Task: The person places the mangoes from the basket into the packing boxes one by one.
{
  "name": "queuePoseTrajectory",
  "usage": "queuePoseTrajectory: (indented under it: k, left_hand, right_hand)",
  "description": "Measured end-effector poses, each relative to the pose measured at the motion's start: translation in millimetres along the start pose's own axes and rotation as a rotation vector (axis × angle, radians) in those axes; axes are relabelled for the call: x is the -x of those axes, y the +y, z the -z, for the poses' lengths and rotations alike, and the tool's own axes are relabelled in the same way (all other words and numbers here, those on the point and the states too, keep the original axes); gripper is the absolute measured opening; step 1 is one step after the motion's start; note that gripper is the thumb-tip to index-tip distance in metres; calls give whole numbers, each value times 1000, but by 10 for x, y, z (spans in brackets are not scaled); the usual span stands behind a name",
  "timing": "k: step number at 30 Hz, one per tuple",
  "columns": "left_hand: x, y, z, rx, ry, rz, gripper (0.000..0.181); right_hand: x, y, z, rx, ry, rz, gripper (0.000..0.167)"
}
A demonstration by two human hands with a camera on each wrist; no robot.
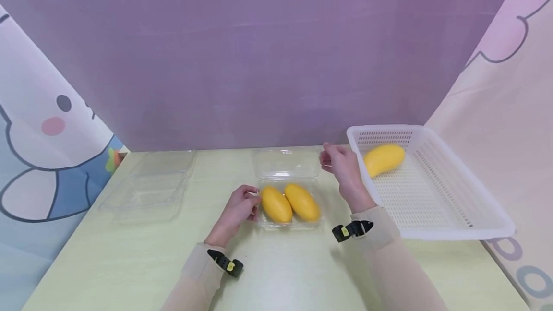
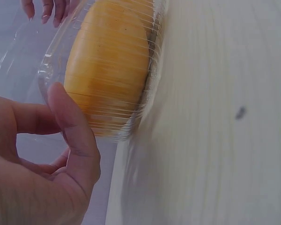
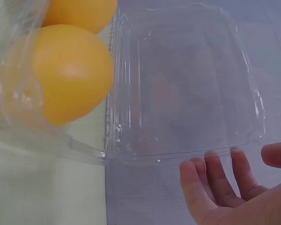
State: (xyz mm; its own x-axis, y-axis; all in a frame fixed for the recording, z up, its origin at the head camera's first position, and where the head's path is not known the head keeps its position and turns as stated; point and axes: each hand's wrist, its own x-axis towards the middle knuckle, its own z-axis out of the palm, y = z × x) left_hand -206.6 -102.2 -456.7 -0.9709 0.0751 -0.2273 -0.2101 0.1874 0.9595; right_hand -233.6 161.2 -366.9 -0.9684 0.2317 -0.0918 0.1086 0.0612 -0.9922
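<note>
1. Behind the table (image 1: 281,272) stands a plain purple backdrop (image 1: 276,61), filling the upper view; a cartoon print (image 1: 34,133) closes off the left side and a pale print (image 1: 510,109) the right.
2. Pale and smooth, the table carries everything else.
3. At the right, the white basket (image 1: 453,233) takes up the most room; the right forearm passes just beside its left wall, in front of its near left corner in the head view.
4. Near the table's left back edge sits clear packaging (image 1: 151,188), well apart from the hands; whether it is one piece or a stack, I cannot tell.
5. Between the hands, in the middle, lies the box (image 1: 294,226), clear and open, its lid (image 1: 286,163) swung back toward the backdrop.
6. The left hand (image 1: 239,205) pinches the box's left rim between thumb and finger.
7. The right hand (image 1: 345,169) is by the lid's right edge, fingertips along it, thumb apart; whether they press on it, I cannot tell.
8. Two mangoes (image 1: 277,204) lie side by side in the box, both tilted the same way; a third mango (image 1: 386,158) rests in the basket, its lower left partly hidden by the wall.
9. Each wrist wears a black strap (image 1: 354,229).
10. A dark speck (image 2: 241,113) marks the table.
</note>
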Motion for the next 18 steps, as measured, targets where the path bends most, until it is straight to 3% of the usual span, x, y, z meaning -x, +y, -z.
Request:
queuePoseTrajectory:
  k: [10, 18]
  left_hand:
    - [9, 5, 6, -11, -3, 9, 31]
    - [-8, -5, 18, 2, -9, 18, 31]
  right_hand:
    - [110, 100, 24, -45, -35, -60, 20]
    - [231, 218, 40, -14, -62, -55, 32]
